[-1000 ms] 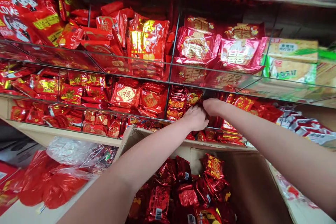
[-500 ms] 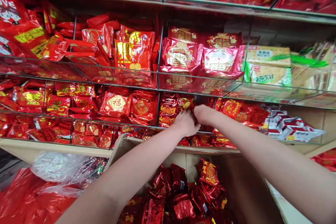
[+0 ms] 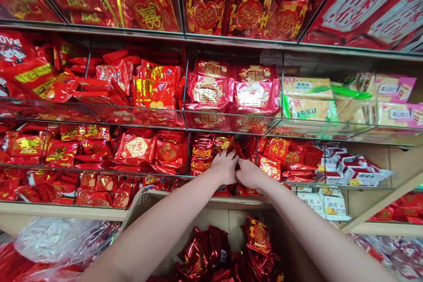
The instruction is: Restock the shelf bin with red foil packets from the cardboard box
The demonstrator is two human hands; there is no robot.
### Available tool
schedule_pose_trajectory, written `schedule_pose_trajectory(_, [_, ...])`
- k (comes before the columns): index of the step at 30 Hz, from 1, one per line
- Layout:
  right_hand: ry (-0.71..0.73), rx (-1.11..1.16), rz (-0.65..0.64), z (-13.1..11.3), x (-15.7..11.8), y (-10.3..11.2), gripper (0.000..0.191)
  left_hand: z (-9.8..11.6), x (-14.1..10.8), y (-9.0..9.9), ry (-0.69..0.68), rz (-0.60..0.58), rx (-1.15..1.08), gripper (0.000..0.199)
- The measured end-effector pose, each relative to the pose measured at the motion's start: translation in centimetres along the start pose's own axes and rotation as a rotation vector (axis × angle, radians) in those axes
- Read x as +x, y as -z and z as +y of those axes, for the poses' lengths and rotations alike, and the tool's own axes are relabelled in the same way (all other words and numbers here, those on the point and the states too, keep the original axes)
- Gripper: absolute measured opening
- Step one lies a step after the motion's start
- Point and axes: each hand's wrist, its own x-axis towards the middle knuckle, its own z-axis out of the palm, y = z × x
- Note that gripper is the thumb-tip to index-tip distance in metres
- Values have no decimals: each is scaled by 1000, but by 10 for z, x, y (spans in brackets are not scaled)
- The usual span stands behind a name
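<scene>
Both my hands reach into a shelf compartment of small red foil snack packets (image 3: 201,153). My left hand (image 3: 224,168) lies over the packets with its fingers stretched forward, touching the gold-printed packet (image 3: 224,142) at the back. Close beside it on the right is my right hand (image 3: 250,173), its fingers curled in and their tips hidden; what they hold, if anything, cannot be made out. Under my forearms stands an open cardboard box (image 3: 238,220) with loose red packets inside, among them a packet with a gold heart print (image 3: 258,234).
A clear divider (image 3: 188,152) bounds the compartment on the left, and a glass shelf (image 3: 231,123) runs above my hands. White-and-maroon packets (image 3: 360,172) sit to the right. A clear plastic bag (image 3: 53,238) lies at the lower left.
The view has tilted up and shifted right. My right hand has come lower and nearer to my left hand, which stays on the packets with its fingers stretched out.
</scene>
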Motion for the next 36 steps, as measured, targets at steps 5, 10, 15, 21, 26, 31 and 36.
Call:
schedule_pose_trajectory(5, [-152,345,24,-1,13,-1,16,-1,2,-1,-11,19,-2,57])
schedule_pose_trajectory(10, [-275,662,62,-8,20,-2,9,2,6,0,11,-28,-10,60])
schedule_pose_trajectory(15, [-362,888,32,-16,20,11,6,4,3,-2,8,25,6,60])
schedule_pose_trajectory(21, [-449,993,33,-21,23,18,14,3,5,-2,36,-53,43,62])
schedule_pose_trajectory(26, [-470,984,0,-12,19,13,23,6,8,-2,58,-115,66,67])
schedule_pose_trajectory(31, [-277,892,9,-8,-28,28,18,5,13,-7,69,-149,26,70])
schedule_pose_trajectory(36, [298,391,-200,5,-104,45,18,8,7,-5,48,-99,57,71])
